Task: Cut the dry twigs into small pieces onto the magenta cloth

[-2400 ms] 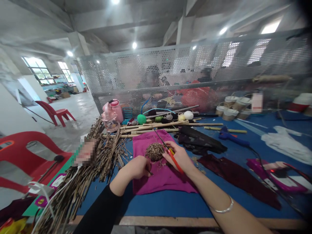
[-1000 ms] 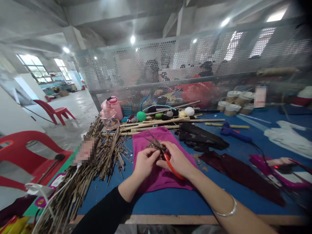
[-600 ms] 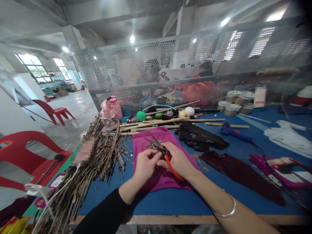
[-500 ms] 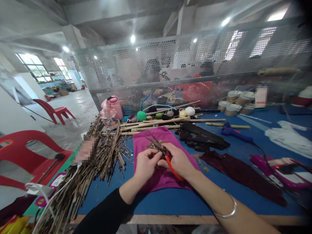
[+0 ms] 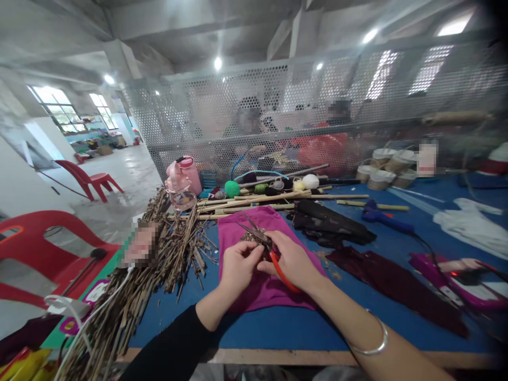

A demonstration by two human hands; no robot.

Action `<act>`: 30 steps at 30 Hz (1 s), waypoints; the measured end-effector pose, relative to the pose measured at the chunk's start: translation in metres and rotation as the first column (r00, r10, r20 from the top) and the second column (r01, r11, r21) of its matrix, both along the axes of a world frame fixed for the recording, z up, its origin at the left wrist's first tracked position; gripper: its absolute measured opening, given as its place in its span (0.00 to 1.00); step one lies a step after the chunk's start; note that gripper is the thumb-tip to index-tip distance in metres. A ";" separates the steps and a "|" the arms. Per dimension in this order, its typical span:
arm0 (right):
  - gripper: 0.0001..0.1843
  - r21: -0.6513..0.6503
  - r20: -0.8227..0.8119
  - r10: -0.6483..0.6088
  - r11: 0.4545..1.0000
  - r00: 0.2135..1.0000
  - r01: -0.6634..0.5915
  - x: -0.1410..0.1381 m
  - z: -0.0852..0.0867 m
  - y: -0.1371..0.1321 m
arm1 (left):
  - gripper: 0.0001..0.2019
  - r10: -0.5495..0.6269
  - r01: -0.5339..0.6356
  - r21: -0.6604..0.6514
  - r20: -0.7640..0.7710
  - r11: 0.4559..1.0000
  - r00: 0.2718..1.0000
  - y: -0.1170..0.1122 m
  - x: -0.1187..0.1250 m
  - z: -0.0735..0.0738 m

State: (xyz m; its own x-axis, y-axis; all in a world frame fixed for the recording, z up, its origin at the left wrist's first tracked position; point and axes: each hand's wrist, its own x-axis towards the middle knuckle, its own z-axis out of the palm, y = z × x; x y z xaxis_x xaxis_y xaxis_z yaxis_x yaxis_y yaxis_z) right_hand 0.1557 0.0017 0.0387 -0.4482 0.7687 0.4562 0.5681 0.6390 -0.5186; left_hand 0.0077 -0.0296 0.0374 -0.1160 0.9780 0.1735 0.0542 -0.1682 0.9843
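My right hand (image 5: pixel 291 259) is closed round red-handled scissors (image 5: pixel 284 275), whose dark blades point up and to the left and stand apart. Close beside it, my left hand (image 5: pixel 243 267) has its thumb and fingers pinched together near the blades; whatever is between its fingertips is too small to make out. Under the blades lies a small heap of brown plant bits (image 5: pixel 249 236). Both hands are over a magenta cloth (image 5: pixel 234 225) spread on the blue table (image 5: pixel 278 330).
Dry brown stalks (image 5: pixel 159 264) cover the table's left side. Bamboo sticks and yarn balls (image 5: pixel 232 189) lie behind the cloth, near a pink jug (image 5: pixel 186 177). At right are a black cloth (image 5: pixel 329 222), a maroon cloth (image 5: pixel 389 286) and a blue glue gun (image 5: pixel 384 216). A perforated metal screen (image 5: pixel 178 116) stands behind.
The whole view has shifted very slightly. Both hands and the scissors stay nearly in the same place over the magenta cloth.
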 end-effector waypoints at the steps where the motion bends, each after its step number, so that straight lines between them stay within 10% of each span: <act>1: 0.33 0.013 0.006 0.009 1.000 1.000 -0.009 0.000 0.000 0.000 | 0.12 0.001 -0.001 0.000 -0.009 1.000 1.000 0.000 0.000 0.000; 30: 0.21 -0.056 0.041 0.007 0.998 0.999 -0.004 0.005 0.005 0.001 | 0.13 0.033 -0.032 0.009 -0.049 0.999 0.998 0.000 -0.002 0.002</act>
